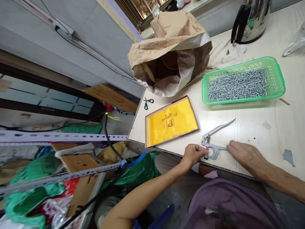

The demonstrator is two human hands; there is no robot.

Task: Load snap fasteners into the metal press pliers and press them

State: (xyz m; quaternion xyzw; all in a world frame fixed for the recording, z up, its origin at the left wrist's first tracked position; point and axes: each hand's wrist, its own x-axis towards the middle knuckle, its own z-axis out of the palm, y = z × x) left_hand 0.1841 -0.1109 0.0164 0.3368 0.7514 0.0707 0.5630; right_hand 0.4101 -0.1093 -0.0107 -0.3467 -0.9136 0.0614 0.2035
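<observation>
Grey metal hand pliers lie near the front edge of the table, with their handles spread apart and a small coil spring showing between them. My right hand is closed on the end of the lower handle. At the jaw end, the fingers of my left hand are pinched together beside a small red spot. What they hold there is too small to make out. Left of the pliers is a shallow cardboard box with a yellow printed sheet inside. A green plastic basket of small silvery ridged metal pieces stands behind the pliers.
Scissors with dark green handles lie near the table's left edge. A large open brown paper sack stands at the back, and a metal kettle at the back right. Bags and perforated metal shelf bars fill the left side.
</observation>
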